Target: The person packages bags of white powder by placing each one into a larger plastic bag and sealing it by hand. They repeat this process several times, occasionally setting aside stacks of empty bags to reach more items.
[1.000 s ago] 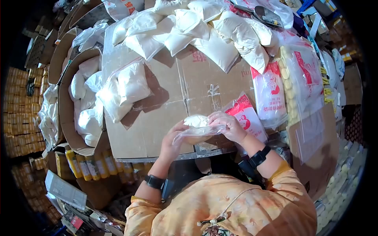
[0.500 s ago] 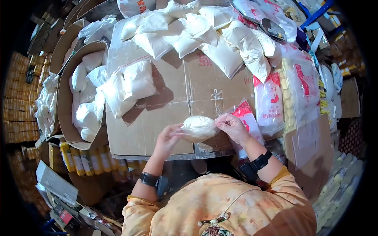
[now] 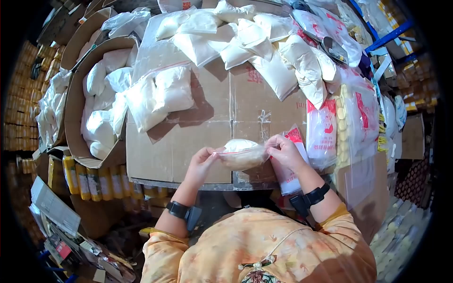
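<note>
Between my hands, near the table's front edge, is a clear zip bag (image 3: 243,156) with white powder packed inside. My left hand (image 3: 204,160) pinches the left corner of its mouth. The opposite corner is gripped by my right hand (image 3: 283,152), thumb against fingers. A reddish zip strip runs along the bag's top between the two hands. Close beside my right hand lies a flat pack of plastic bags (image 3: 289,172) with a red printed header. To the left, a larger zip bag (image 3: 160,96) holding white powder bags rests on the cardboard tabletop (image 3: 203,137).
Several white powder bags (image 3: 276,75) are heaped along the table's back. A cardboard box (image 3: 75,108) filled with similar bags stands at left. Red-printed bag packs (image 3: 322,137) lie at right. Yellow-wrapped packages (image 3: 94,181) sit below the table's left side.
The view has shifted slightly. The held bag's mouth is drawn out a little wider between my hands, its zip strip straighter. Both hands keep their pinch on the corners.
</note>
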A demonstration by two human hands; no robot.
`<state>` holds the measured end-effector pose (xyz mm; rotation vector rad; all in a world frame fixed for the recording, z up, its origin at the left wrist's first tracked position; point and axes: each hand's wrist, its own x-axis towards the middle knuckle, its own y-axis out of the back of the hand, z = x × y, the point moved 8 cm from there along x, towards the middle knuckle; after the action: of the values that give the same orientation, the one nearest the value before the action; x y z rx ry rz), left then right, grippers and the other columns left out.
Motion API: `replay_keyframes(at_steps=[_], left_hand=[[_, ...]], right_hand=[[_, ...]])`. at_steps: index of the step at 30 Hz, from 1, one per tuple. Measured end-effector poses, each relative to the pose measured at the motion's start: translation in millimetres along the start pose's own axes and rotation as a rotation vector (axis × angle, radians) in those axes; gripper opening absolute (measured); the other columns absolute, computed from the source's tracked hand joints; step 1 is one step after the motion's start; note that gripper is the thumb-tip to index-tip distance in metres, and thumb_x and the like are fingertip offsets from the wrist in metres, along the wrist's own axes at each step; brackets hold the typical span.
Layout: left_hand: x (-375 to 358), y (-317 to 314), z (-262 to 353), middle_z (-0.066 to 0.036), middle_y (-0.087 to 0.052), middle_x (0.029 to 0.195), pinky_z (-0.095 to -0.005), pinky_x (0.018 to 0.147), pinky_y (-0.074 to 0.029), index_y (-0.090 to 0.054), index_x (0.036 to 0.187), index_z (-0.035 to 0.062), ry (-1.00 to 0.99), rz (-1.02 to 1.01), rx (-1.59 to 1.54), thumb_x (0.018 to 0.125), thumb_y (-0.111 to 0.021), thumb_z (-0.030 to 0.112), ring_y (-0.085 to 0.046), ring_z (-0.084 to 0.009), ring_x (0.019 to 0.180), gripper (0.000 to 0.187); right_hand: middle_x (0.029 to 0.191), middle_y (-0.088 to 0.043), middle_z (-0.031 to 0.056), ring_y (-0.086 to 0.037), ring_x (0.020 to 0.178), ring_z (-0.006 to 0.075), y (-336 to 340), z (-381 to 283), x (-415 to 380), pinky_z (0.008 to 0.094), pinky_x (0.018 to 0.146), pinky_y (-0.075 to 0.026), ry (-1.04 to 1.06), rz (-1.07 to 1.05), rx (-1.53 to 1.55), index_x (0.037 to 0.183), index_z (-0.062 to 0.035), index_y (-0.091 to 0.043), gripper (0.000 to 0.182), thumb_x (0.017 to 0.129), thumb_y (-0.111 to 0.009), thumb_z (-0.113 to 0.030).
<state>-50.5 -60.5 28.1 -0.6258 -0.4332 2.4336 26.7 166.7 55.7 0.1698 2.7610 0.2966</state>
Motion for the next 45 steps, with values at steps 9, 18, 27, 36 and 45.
replay_keyframes(at_steps=[9, 18, 27, 36, 45], left_hand=[[0, -3, 3, -0.006, -0.061, 0.087, -0.0277, 0.087, -0.040, -0.051, 0.084, 0.0035, -0.098, -0.027, 0.039, 0.089, -0.050, 0.004, -0.054, -0.0139, 0.095, 0.005], [-1, -3, 3, -0.002, -0.059, 0.088, -0.0232, 0.078, -0.042, -0.053, 0.087, 0.0022, -0.113, -0.027, 0.042, 0.087, -0.053, 0.006, -0.053, -0.0088, 0.083, 0.003], [1, -8, 14, -0.006, -0.062, 0.084, -0.0256, 0.077, -0.044, -0.055, 0.082, 0.0009, -0.156, -0.041, 0.402, 0.084, -0.056, 0.004, -0.056, -0.0118, 0.082, 0.003], [7, 0, 11, -0.006, -0.062, 0.084, -0.0263, 0.077, -0.045, -0.054, 0.082, 0.0011, -0.097, -0.043, 0.302, 0.085, -0.053, 0.002, -0.057, -0.0123, 0.082, 0.004], [-2, 7, 16, -0.006, -0.060, 0.085, -0.0257, 0.079, -0.044, -0.052, 0.082, 0.0028, 0.017, -0.108, 0.510, 0.085, -0.055, 0.004, -0.055, -0.0117, 0.084, 0.005]], right_hand=[[0.092, -0.061, 0.0118, -0.057, 0.090, 0.0275, -84, -105, 19, 0.0403, 0.086, -0.039, 0.413, -0.271, -0.864, 0.100, -0.0068, -0.059, 0.036, 0.070, -0.066, -0.026], [0.076, -0.061, 0.0160, -0.059, 0.073, 0.0341, -110, -75, 44, 0.0424, 0.065, -0.046, 0.143, -0.318, -0.654, 0.078, -0.0071, -0.062, 0.019, 0.072, -0.059, -0.025], [0.077, -0.062, 0.0145, -0.059, 0.073, 0.0304, -103, -65, 47, 0.0376, 0.064, -0.046, 0.178, -0.412, -0.502, 0.079, -0.0074, -0.062, 0.016, 0.072, -0.060, -0.021], [0.080, -0.060, 0.0168, -0.058, 0.076, 0.0313, 0, -55, 19, 0.0361, 0.068, -0.046, 0.079, -0.207, -0.637, 0.081, -0.0030, -0.060, 0.013, 0.076, -0.057, -0.014], [0.082, -0.061, 0.0162, -0.059, 0.078, 0.0301, 62, -5, -13, 0.0350, 0.071, -0.046, 0.102, 0.262, -0.198, 0.082, -0.0007, -0.059, 0.011, 0.077, -0.056, -0.009]])
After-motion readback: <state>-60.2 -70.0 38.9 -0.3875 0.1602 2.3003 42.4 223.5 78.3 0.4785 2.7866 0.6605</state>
